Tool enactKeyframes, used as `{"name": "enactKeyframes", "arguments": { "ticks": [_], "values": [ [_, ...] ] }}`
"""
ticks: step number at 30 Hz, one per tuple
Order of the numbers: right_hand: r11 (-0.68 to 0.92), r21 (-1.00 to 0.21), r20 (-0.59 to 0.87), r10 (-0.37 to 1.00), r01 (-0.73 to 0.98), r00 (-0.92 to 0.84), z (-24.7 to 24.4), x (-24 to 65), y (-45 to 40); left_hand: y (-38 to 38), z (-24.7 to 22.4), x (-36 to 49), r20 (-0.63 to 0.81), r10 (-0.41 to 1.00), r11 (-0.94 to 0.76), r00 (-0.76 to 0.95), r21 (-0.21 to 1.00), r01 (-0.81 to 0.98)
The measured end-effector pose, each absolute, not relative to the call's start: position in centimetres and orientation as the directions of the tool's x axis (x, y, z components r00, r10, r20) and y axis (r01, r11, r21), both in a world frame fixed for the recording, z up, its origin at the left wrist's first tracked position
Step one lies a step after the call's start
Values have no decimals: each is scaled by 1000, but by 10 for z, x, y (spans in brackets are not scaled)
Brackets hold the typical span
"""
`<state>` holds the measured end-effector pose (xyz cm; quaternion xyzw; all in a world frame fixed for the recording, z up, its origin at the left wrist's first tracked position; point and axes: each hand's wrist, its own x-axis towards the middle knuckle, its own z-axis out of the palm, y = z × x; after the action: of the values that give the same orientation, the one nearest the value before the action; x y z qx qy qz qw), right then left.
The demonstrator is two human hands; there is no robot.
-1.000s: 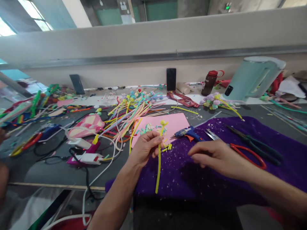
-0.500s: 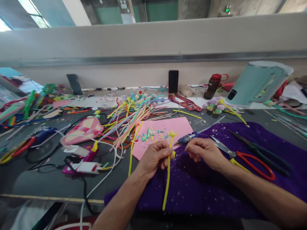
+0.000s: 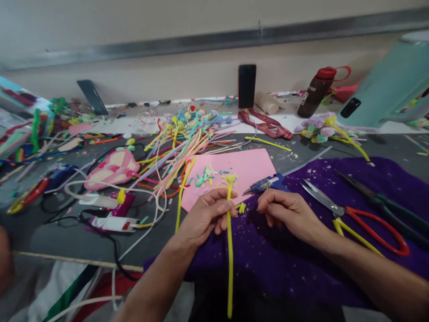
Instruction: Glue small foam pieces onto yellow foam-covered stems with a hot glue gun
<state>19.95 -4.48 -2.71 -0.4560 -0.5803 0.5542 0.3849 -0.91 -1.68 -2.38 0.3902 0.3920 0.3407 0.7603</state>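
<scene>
My left hand pinches a yellow pipe cleaner between thumb and fingers. It hangs down almost vertically, with a small yellow bud-like tip above the fingers. My right hand hovers to the right, thumb and fingertips drawn together; whatever may be between them is too small to make out. Just beyond that hand lies a blue hot glue gun, nozzle pointing left. Short yellow pieces rest on the purple cloth near my left fingertips. Scissors with red handles lie right of my right hand.
A pink sheet carries small clippings. Behind it spreads a bundle of coloured pipe cleaners. Pliers lie on the purple cloth. Chargers and a white cable occupy the left. A phone, bottle and kettle stand behind.
The view has tilted down and come closer. The yellow pipe cleaner now hangs straighter in my left hand. My right hand keeps its drawn-together fingers, a little farther from my left.
</scene>
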Motion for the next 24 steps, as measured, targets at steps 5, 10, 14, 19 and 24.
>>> {"name": "enactKeyframes", "arguments": {
  "ticks": [5, 10, 14, 19, 24],
  "values": [
    [9, -993, -29, 947, 119, -319, -29, 200, -52, -16, -14, -23, -191, 927, 278, 322, 927, -251],
    [77, -977, 9, 947, 198, -322, -32, 196, -53, -9, -8, -38, -96, 981, 132, 167, 967, -216],
    [80, -968, 5, 954, 236, -301, -33, 195, -58, -3, -13, -43, -75, 984, 109, 163, 972, -207],
    [167, -947, 70, 941, 274, -330, -33, 191, -65, 1, -17, -47, -30, 980, 81, 195, 963, -258],
    [187, -932, 71, 935, 311, -347, -28, 194, -63, 2, -16, -48, -61, 975, 116, 212, 960, -254]
  ]
}}
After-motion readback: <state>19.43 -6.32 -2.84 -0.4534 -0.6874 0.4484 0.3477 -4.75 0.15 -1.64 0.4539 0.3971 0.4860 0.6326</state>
